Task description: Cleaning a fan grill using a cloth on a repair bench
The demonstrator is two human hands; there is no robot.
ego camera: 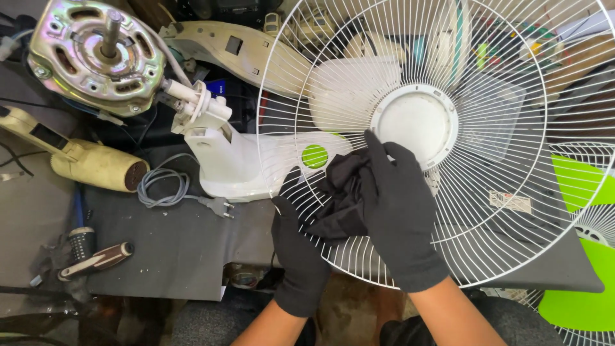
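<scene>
Cluttered workbench (179,250), white wire fan guard (487,211), round hub, crumpled black cloth (343,192)

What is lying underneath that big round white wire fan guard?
Through the white wire fan guard show a white plastic fan base with a green round button and the dark grey workbench. The black cloth and right hand cover the rest.

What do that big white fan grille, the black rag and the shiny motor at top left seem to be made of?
Fan grille: thin wire, probably metal with glossy white coating; the centre disc looks like matte plastic. Black rag: soft crumpled fabric, pressed on the grille by the gloved right hand. Motor: bare metal housing with an iridescent plated sheen.
</scene>
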